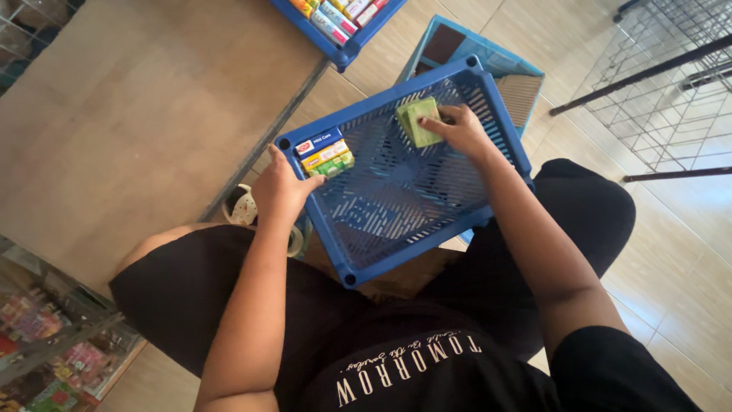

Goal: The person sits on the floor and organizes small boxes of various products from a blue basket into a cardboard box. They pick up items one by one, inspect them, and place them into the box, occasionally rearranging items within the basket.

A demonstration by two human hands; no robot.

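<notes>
Hands work inside a blue slotted plastic tray (396, 191) resting on the person's lap. Right hand (461, 130) closes its fingers on a green rectangular box (418, 120) near the tray's far rim. Left hand (280, 191) grips the tray's left rim, beside stacked small colourful cartons (325, 152).

Beige tiled floor (686, 252) catching daylight; wooden tabletop (145, 114) filling left side; wire rack (671, 84) standing at right.
</notes>
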